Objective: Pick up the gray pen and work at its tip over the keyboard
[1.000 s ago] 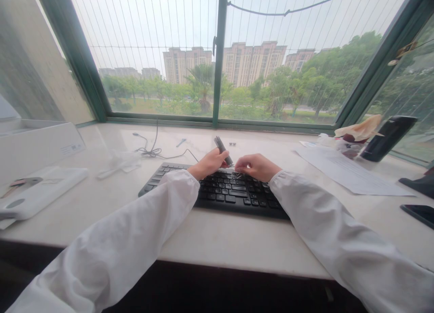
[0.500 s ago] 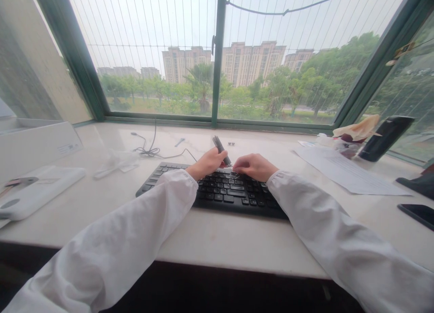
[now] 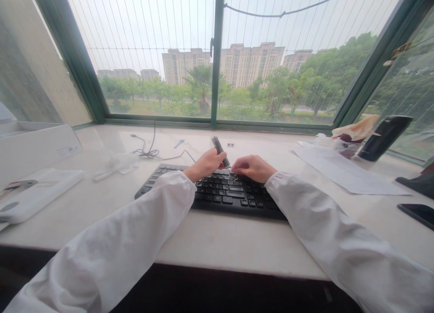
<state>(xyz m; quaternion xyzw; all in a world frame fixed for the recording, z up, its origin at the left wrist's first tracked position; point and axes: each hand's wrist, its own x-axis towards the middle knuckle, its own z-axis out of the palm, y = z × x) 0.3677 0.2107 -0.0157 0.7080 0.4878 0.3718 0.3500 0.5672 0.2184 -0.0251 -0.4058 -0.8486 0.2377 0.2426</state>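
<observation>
A black keyboard [image 3: 233, 200] lies at the middle of the white sill. Over its upper edge, my left hand [image 3: 206, 163] is closed around a dark, stick-shaped tool [image 3: 219, 147], which tilts up and to the left. The lower end of the tool is partly hidden by the fingers. My right hand [image 3: 252, 167] is pinched just right of it, fingertips close to the tool's lower end, low over the keys. A thin, pale wire-like piece [image 3: 235, 178] shows below those fingertips; whether the right hand holds it is unclear. Two small dark pieces [image 3: 230, 145] lie behind the hands.
A coiled cable [image 3: 147, 153] and a small bluish strip [image 3: 179, 143] lie behind the keyboard. Crumpled white plastic [image 3: 117, 166], a white flat device [image 3: 44, 193] and a white box [image 3: 37, 141] are left. Paper [image 3: 349, 170], a black upright object [image 3: 384, 137] and a phone [image 3: 418, 215] are right.
The view has shifted very slightly. Both hands keep almost the same place and pose over the keyboard, with the dark tool still in my left hand.
</observation>
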